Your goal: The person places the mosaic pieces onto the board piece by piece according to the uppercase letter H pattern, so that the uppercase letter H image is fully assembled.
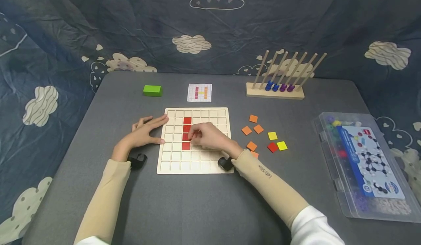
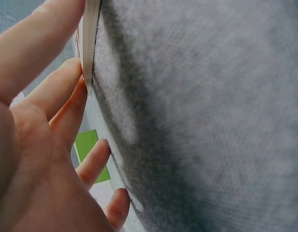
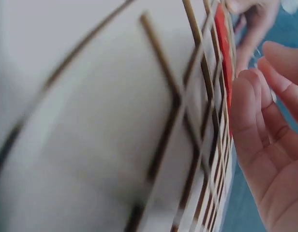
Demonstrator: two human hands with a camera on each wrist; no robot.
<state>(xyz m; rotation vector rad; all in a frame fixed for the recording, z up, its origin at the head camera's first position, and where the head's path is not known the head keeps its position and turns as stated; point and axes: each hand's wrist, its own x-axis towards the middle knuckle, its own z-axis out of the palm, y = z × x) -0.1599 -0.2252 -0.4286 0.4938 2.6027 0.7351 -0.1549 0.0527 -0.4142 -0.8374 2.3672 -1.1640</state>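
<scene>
A wooden grid board (image 1: pixel 171 166) lies on the table, with several red square tiles (image 1: pixel 186 146) in one column of its cells. My left hand (image 1: pixel 144 132) is at the board's left edge, thumb and fingers spread. In the left wrist view, the fingertips of the left hand (image 2: pixel 47 125) meet the side of the board (image 2: pixel 91 43). Over the board, just right of the red column, is my right hand (image 1: pixel 208 135), its fingers loosely bent. The right wrist view has the fingers of the right hand (image 3: pixel 272 106) beside the red tiles (image 3: pixel 225 58); nothing shows held between them.
Orange tiles (image 1: pixel 253 118), yellow tiles (image 1: pixel 272 136) and a red tile (image 1: pixel 272 147) lie right of the board. Behind it are a pattern card (image 1: pixel 199 97), a green block (image 1: pixel 152 90) and a peg stand (image 1: pixel 274 93) with beads. A clear plastic case (image 1: pixel 348 204) sits far right.
</scene>
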